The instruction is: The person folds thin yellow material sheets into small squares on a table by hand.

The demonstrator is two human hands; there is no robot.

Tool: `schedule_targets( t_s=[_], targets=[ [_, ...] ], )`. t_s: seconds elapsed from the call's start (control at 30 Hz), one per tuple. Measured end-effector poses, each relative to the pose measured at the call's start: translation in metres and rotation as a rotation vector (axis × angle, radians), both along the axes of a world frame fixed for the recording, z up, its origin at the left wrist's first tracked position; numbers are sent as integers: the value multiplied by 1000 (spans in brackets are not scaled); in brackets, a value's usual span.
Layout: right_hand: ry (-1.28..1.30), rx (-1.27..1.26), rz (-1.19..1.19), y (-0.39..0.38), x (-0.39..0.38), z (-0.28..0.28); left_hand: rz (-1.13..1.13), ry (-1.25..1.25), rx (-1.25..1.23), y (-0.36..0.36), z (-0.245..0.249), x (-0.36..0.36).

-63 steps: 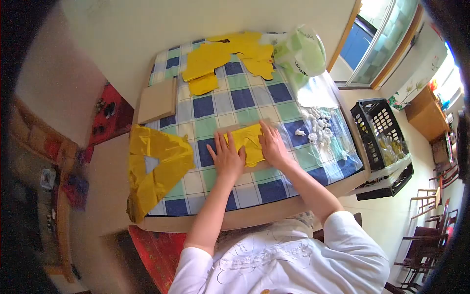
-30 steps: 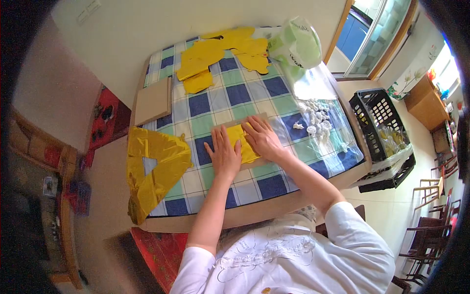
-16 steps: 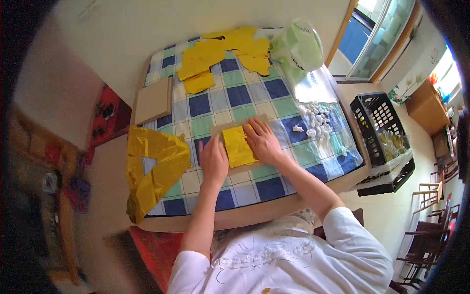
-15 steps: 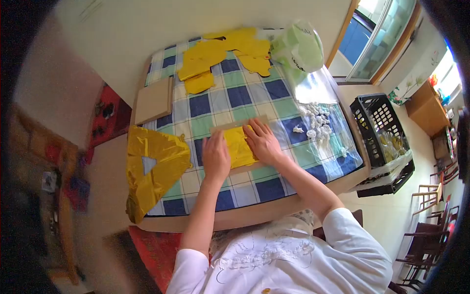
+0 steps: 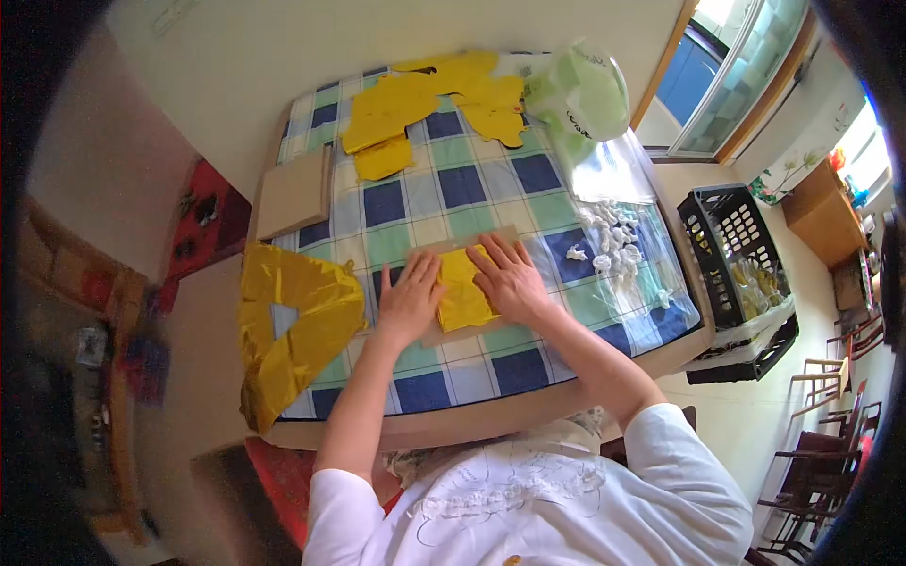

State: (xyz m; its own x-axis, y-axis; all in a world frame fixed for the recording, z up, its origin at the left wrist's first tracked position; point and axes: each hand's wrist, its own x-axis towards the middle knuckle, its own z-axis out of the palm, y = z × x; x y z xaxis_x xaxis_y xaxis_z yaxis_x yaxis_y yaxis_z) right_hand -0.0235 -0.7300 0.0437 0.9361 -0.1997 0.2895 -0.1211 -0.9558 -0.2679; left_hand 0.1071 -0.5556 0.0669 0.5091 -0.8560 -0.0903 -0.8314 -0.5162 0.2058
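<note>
A yellow foil-like sheet [image 5: 461, 292], folded into a rough rectangle, lies on a piece of brown cardboard [image 5: 451, 336] at the near middle of the bed-like table. My left hand [image 5: 411, 294] rests flat along the sheet's left edge, fingers stretched out. On the right side, my right hand [image 5: 511, 281] presses the sheet with its fingers spread. To the left, a larger shiny gold foil piece [image 5: 316, 354] with a hole in it hangs over the edge.
A checked cloth [image 5: 462, 186] covers the surface. Several yellow cut shapes [image 5: 387, 108] lie at the back, beside a green-and-white plastic bag [image 5: 578, 90]. Cardboard sheets [image 5: 294, 193] sit at the left, small crumpled white pieces [image 5: 618, 247] at the right. A black crate [image 5: 731, 245] stands beyond.
My left hand has shifted left and flattened out, its fingers now spread at the sheet's left edge. My right hand stays almost in place on the sheet.
</note>
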Motion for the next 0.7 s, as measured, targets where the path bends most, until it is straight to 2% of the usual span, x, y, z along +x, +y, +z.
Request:
schedule_targets(
  t_s=[0.03, 0.13, 0.23, 0.43, 0.7],
  targets=[
    [-8, -7, 1, -2, 1, -3, -3, 37, 10, 3, 3, 9],
    [-13, -13, 8, -2, 1, -2, -142, 124, -210, 16, 12, 22],
    [-9, -28, 3, -1, 1, 1, -253, 24, -117, 23, 24, -7],
    [-21, -36, 0, -2, 1, -2, -284, -67, -401, 20, 10, -23],
    [5, -85, 21, -6, 3, -7, -376, -181, -473, 10, 0, -13]
  ],
)
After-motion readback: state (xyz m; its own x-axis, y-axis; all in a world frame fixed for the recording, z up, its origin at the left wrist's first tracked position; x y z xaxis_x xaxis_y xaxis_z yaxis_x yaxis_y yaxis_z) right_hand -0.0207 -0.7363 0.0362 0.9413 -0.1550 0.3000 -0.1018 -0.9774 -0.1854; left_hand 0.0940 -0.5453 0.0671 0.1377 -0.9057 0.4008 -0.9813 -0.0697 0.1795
